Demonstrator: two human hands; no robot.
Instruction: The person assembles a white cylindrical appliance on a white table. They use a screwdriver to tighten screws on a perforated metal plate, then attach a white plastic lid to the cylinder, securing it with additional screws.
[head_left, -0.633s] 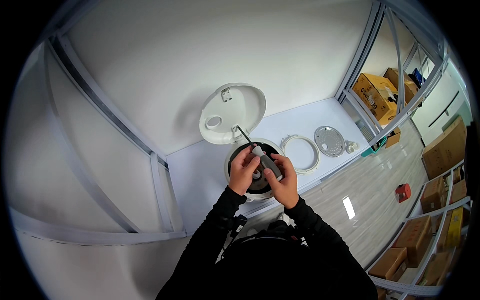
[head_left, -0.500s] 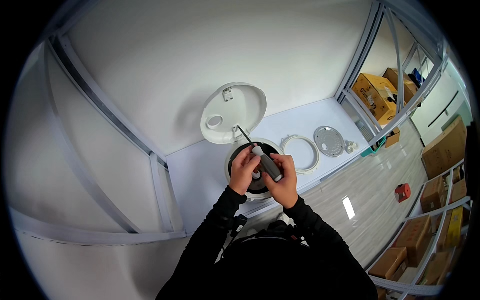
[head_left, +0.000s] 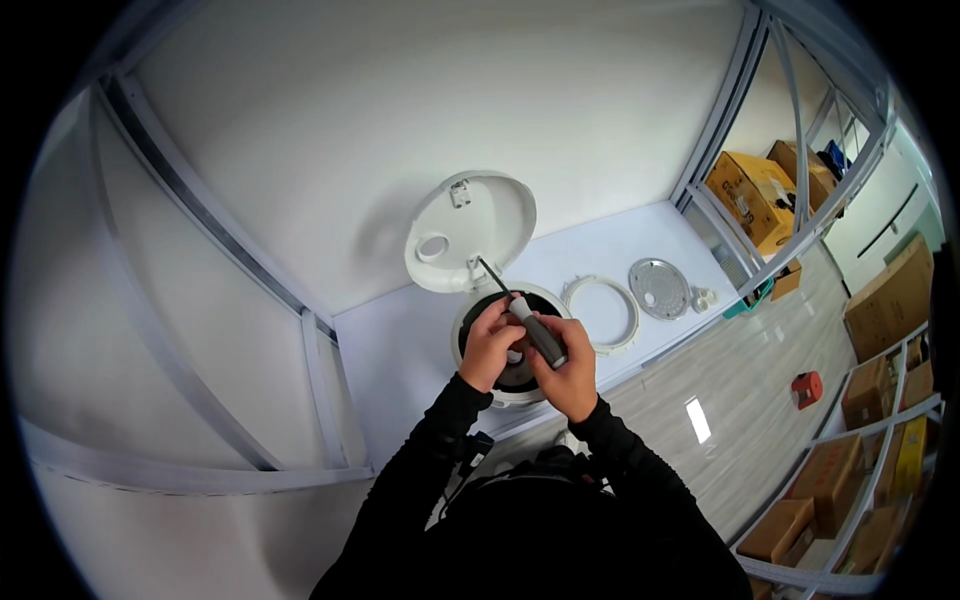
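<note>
White lid (head_left: 505,220) stands raised behind the round appliance body (head_left: 515,401), apparently still joined to it. We have the grey screwdriver (head_left: 545,340) clamped in our right hand (head_left: 568,370); our left hand (head_left: 487,352) is at its collar, pinching or not, we cannot tell. Tip appears at the lid's bracket (head_left: 474,268); work there looks unfinished. Ring (head_left: 636,318) and metal disc (head_left: 660,285) already lie apart on the table (head_left: 395,370).

The bench (head_left: 395,365) carries an open-lidded appliance (head_left: 515,380), then a white ring (head_left: 635,322), a perforated disc (head_left: 660,289), a small white piece (head_left: 704,299)!
</note>
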